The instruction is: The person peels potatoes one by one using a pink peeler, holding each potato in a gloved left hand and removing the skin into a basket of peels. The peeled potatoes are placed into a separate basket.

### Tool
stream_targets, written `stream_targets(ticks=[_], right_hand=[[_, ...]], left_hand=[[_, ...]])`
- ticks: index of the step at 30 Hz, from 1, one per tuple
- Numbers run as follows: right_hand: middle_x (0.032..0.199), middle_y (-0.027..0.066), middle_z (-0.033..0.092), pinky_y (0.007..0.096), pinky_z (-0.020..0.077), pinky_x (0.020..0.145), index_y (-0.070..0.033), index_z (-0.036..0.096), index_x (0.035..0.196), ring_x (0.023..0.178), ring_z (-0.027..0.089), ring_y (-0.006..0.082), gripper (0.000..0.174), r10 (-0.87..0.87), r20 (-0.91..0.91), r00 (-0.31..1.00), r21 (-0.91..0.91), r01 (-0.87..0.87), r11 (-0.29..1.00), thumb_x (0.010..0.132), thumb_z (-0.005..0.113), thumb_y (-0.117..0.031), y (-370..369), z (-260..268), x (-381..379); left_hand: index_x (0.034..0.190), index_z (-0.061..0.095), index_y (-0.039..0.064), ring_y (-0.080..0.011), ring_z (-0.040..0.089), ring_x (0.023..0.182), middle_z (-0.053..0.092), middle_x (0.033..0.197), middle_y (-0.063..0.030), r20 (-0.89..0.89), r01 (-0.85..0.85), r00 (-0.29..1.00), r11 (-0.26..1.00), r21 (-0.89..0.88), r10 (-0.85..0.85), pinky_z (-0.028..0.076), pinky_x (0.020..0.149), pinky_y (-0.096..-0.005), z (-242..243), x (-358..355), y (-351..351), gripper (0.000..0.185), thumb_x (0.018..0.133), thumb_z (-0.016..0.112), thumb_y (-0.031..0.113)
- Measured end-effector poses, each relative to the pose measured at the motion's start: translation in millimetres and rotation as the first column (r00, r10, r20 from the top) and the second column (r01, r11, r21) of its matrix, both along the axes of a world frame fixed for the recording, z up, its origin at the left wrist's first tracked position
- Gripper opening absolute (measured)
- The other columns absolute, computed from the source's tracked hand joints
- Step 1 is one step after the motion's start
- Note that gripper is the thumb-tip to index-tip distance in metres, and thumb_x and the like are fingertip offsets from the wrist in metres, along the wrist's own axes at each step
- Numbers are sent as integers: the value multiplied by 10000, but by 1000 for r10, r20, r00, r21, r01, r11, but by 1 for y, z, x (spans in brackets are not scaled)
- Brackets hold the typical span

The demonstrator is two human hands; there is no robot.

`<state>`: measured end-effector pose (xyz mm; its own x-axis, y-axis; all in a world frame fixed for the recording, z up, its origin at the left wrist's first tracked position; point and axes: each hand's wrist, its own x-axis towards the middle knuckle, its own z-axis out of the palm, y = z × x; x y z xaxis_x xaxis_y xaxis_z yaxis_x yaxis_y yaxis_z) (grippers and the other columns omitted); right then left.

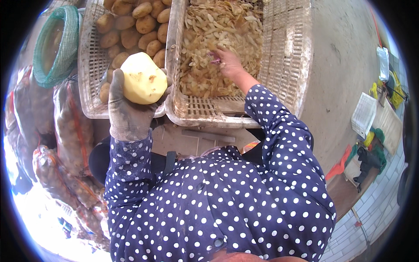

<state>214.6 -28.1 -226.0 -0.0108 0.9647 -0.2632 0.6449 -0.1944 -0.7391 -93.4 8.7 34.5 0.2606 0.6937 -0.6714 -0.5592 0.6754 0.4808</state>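
Observation:
A large peeled potato (pixel 143 79) with a few brown spots rests in my left hand (pixel 131 114), which wears a dirty grey work glove. This hand is raised over the near part of a plastic crate (pixel 85 65) of unpeeled potatoes (pixel 145 24). My right hand (pixel 228 64) is bare and grips a small purple peeler (pixel 214 58), partly hidden by the fingers. It hangs over a second plastic crate (pixel 284 49), whose floor is covered with potato peelings (pixel 226 26).
A green mesh bag (pixel 55 49) stands open at the left, above filled sacks (pixel 72 127). At right lie a white basket (pixel 364 113), a red cloth (pixel 338 163) and yellow rope (pixel 396 88). A grey metal bar (pixel 208 135) lies beneath the crates' near edge.

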Motion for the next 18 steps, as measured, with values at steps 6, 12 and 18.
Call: stream_targets(ticks=[6, 12, 18], right_hand=[[1121, 128, 645, 455, 521, 889, -125, 685, 1161, 1020, 632, 368, 363, 428, 264, 864, 32, -451, 892, 804, 634, -83, 4, 39, -14], [1128, 154, 679, 452, 516, 849, -79, 738, 1021, 1009, 649, 366, 231, 658, 104, 746, -386, -579, 718, 838, 633, -174, 4, 48, 11], [1013, 198, 706, 458, 530, 803, -57, 719, 1051, 953, 664, 393, 273, 451, 159, 878, -418, -354, 836, 840, 651, -215, 27, 65, 0]], left_hand=[[1427, 452, 53, -432, 653, 1082, 592, 1273, -285, 3, -13, 1000, 998, -61, 13, 608, 841, -496, -3, 2, 0, 839, 896, 544, 697], [1430, 447, 56, -430, 653, 1083, 581, 1282, -292, -3, -54, 999, 993, -107, 54, 623, 794, -500, -3, 4, -1, 845, 891, 545, 699], [1418, 461, 57, -420, 662, 1066, 610, 1258, -254, 1, 12, 1000, 997, -76, -12, 616, 805, -499, -5, 5, -3, 825, 893, 556, 687]])
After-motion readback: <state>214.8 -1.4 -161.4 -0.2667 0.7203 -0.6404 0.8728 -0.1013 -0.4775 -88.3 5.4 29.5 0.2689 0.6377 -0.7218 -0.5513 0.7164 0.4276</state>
